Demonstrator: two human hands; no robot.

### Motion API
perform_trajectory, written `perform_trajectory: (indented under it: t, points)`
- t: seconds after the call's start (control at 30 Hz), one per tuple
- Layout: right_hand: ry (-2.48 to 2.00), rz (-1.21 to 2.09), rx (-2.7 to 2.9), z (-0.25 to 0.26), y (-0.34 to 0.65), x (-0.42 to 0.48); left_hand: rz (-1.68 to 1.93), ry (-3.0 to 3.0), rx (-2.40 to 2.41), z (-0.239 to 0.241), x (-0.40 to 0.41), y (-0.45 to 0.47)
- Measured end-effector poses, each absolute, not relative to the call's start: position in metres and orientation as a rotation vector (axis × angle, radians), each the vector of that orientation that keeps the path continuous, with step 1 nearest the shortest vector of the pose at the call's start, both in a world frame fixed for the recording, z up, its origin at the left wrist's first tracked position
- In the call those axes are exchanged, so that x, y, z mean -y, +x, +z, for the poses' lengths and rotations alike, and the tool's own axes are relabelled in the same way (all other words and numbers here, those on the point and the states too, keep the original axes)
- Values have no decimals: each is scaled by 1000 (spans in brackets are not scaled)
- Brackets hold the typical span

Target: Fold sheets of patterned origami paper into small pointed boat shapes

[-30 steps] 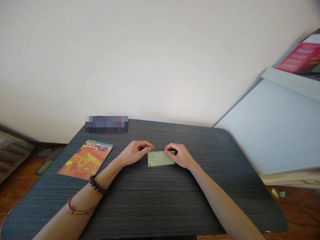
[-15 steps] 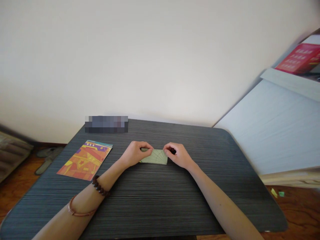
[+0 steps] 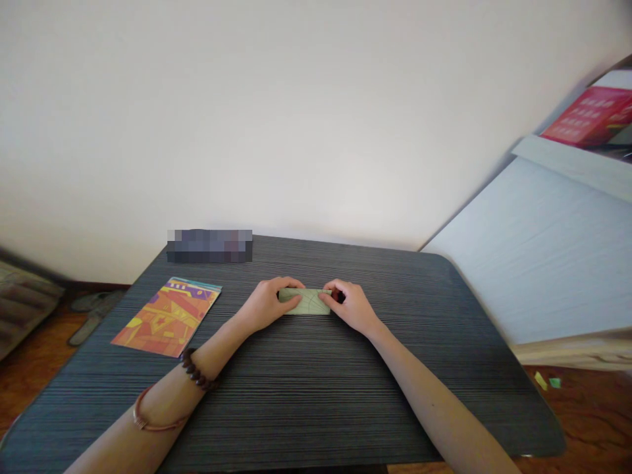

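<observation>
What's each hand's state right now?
Left hand: holding the green paper at its left end.
Right hand: holding the same paper at its right end.

Red box [image 3: 587, 117] — white lettering [image 3: 577, 122], illegible

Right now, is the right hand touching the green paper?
Touching. In the head view, the right hand has its fingers on the green paper near its right end.

Your paper [image 3: 309, 303] is a pale green oblong with thin dark curving lines, its long edges running side to side. You pinch its ends in your left hand [image 3: 269, 304] and right hand [image 3: 356, 307] at the table [image 3: 306, 395]; whether its near edge touches down is hard to tell.
</observation>
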State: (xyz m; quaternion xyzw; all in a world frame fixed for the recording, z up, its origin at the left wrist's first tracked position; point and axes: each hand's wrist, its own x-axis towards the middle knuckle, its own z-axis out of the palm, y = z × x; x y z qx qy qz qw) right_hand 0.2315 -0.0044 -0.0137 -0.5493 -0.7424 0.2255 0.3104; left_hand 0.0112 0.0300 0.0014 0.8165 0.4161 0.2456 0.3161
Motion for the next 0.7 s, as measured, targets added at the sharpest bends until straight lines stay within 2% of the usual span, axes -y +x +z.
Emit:
perform_trajectory:
  t: [0.23, 0.53, 0.7]
  points:
    - [-1511, 443, 1907, -20, 227, 5, 617, 2559, -995, -8, -31, 9]
    - [-1676, 437, 1815, -20, 228, 7, 519, 2678, -1059, -6, -28, 9]
    - [-1623, 448, 1843, -17, 226, 10, 520, 2720, -1067, -4, -26, 9]
